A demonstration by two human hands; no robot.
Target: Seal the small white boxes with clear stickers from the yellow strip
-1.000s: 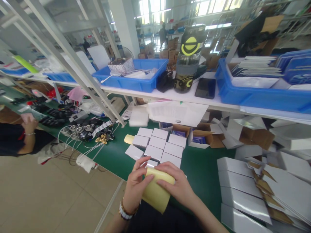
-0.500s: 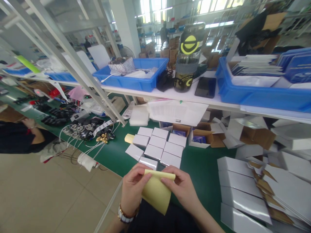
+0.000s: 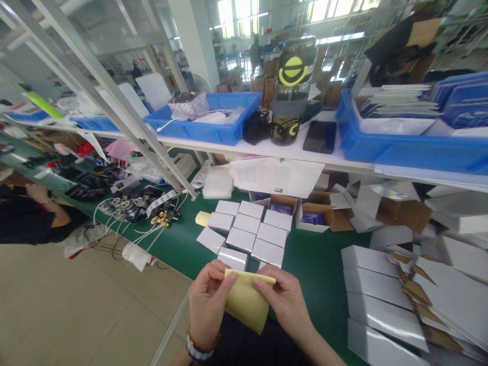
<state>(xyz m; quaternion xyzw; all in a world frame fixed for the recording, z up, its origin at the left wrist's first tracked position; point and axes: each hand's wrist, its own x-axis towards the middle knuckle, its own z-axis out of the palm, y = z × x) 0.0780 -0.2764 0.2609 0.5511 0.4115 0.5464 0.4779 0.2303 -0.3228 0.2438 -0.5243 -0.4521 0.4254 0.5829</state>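
Observation:
Both of my hands pinch a sheet of yellow paper [image 3: 248,304] by its folded upper edge, in front of my body. My left hand [image 3: 209,295] grips the left end of the fold, thumb in front. At the right end, my right hand [image 3: 285,295] does the same. The sheet's lower part hangs loose and slants to a corner. Just beyond my hands lie several small white boxes [image 3: 241,240] in rows on the green table [image 3: 314,272]. A small yellow piece [image 3: 202,218] lies at the left of these boxes.
Stacked white cartons [image 3: 375,290] fill the right side. Two open boxes [image 3: 313,218] with blue contents stand behind the small ones. A shelf above carries a bottle [image 3: 292,96], a phone [image 3: 320,136] and blue bins [image 3: 213,129]. Another person's arm [image 3: 53,208] is at far left.
The paper's folded edge looks flatter and wider, and its hanging part is a little shorter. Both hands keep their pinch with slight shifts. The other person's hand at left has moved slightly.

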